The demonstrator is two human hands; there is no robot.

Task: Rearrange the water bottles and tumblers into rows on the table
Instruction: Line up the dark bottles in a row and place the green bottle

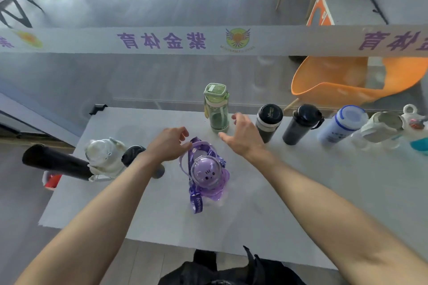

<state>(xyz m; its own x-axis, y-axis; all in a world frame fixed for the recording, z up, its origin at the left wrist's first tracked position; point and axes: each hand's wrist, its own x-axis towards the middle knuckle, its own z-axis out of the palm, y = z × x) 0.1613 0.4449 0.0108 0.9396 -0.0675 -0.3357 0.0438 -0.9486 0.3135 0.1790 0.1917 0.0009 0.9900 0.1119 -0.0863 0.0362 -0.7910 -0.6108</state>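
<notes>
Purple bottle (208,174) stands upright mid-tabletop (278,192), nearer the person than the back row; left hand (170,143) is closer, fingers pinching its strap, while right hand (243,136) hovers with fingers spread beside the green bottle (216,109).

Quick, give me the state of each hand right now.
Left hand: fingers curled at the purple bottle; grip cannot be told.
Right hand: open, holding nothing, beside the green bottle.
</notes>
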